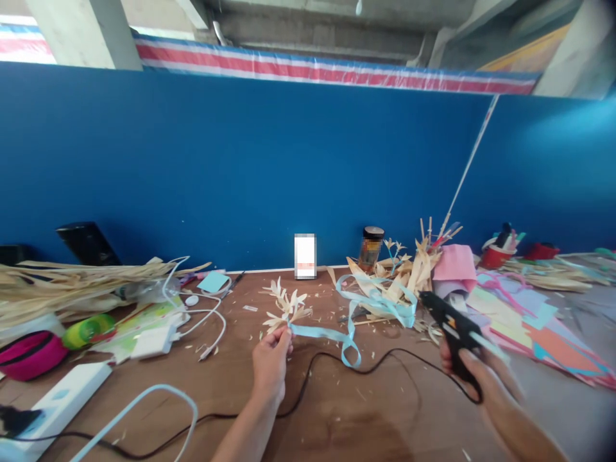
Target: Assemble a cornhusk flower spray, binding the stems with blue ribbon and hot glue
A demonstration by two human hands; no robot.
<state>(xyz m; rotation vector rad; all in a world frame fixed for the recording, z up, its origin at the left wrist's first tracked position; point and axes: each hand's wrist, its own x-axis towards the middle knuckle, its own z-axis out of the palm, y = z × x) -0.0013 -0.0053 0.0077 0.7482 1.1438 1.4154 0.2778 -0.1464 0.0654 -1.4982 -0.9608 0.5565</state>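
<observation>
Near the middle of the table, my left hand (273,360) pinches the base of a flower made of pale dried husk strips (289,307). A light blue ribbon (320,332) runs from my left fingertips to the right and curls into a loop on the table. Farther right, my right hand (481,372), slightly blurred, is wrapped round the handle of a black glue gun (452,327). Its nozzle points up and to the left, and a pale glue stick sticks out of its back. The gun is apart from the flower.
A black cord (337,357) crosses the table in front of me. Left are a white power strip (72,398), a charger (154,340) and a pile of husks (86,285). Right are a jar (370,250), more husks (423,273) and coloured paper (553,340). A blue partition (240,160) stands behind.
</observation>
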